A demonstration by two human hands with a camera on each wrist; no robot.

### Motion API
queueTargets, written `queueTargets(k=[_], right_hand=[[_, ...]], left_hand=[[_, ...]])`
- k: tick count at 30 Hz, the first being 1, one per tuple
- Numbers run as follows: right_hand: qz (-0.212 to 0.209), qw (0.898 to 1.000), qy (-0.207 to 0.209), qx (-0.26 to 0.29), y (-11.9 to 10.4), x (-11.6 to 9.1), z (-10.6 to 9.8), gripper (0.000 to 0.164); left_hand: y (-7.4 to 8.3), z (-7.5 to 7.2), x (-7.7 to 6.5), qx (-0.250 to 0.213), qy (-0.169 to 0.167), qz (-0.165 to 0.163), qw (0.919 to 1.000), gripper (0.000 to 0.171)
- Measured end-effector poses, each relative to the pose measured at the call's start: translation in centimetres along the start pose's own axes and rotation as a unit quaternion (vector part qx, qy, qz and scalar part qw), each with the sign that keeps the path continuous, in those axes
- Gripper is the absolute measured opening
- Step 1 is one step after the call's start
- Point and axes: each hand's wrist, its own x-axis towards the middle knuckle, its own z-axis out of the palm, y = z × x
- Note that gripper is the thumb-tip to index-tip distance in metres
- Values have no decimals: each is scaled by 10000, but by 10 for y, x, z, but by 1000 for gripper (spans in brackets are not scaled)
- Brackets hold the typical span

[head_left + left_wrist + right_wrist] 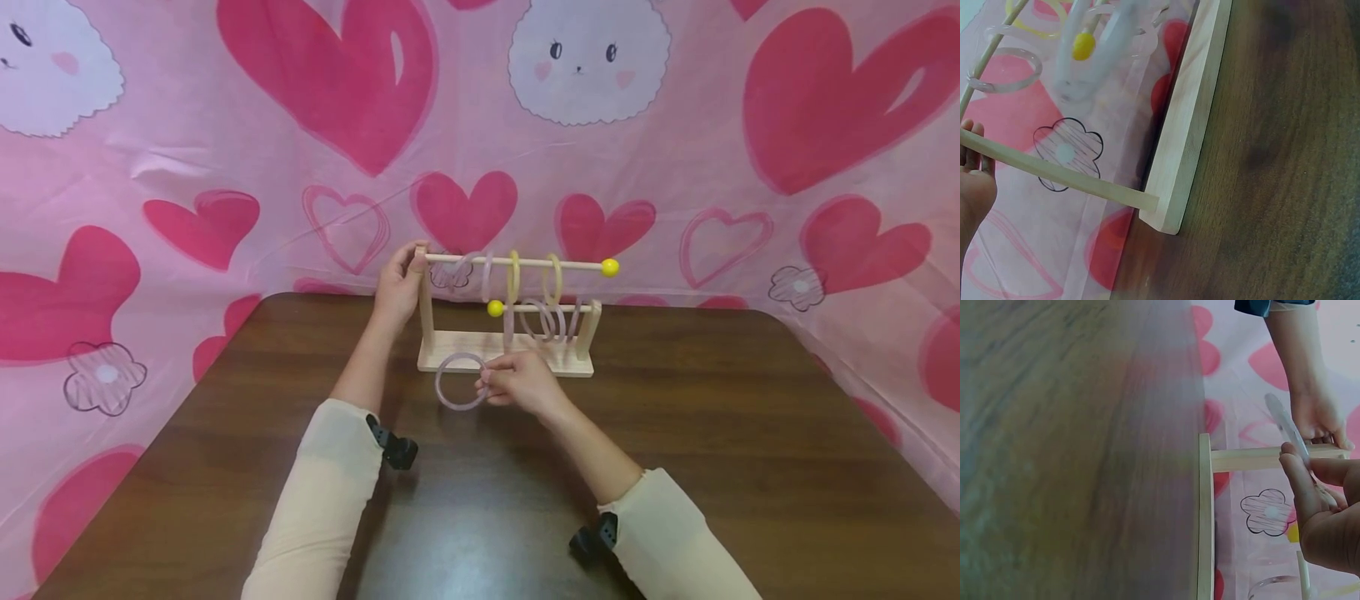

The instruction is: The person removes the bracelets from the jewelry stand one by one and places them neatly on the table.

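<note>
A wooden ring stand (480, 346) holds two rods, each tipped with a yellow ball. At the top of its left post (1054, 170), my left hand (400, 285) grips the wood, thumb in front. My right hand (525, 383) pinches a pale purple translucent ring (438, 387) by its right side, in front of the base. Two pale rings (487, 279) and two yellow rings (513, 279) hang on the upper rod. Several pale purple rings (561, 325) hang on the lower rod. In the right wrist view, the held ring (1280, 412) appears nearly edge-on between thumb and fingers.
The stand rests on a dark brown wooden table (712, 417), near its back edge. Behind it hangs a pink cloth (660, 167) printed with hearts. Each sleeve carries a black wrist camera (401, 452).
</note>
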Motion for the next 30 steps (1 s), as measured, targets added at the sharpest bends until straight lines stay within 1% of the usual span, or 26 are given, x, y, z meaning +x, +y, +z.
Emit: queueTargets(k=[4,9,16,19,23,30], right_hand=[[67,9998,-30,-206,1,2,2,24],[153,9983,-108,-543,4,4,5,20],[148,9927,-377,-1132,8,5,6,17],[308,9904,-473,-1258,9,6,8,17],[409,9875,-598,-1397,11,6,9,16],[503,9829,-701,-1627,13,7,9,12]], left_hand=[[1,0,0,29,9,-55,10000,35],[0,0,0,12,16,-45,10000,34],[1,0,-1,-131,56,-46,9999,34],[1,0,-2,-107,61,-62,9999,35],[-1,0,-1,-46,79,-56,9999,36],[-2,1,0,-62,104,75,9999,34]])
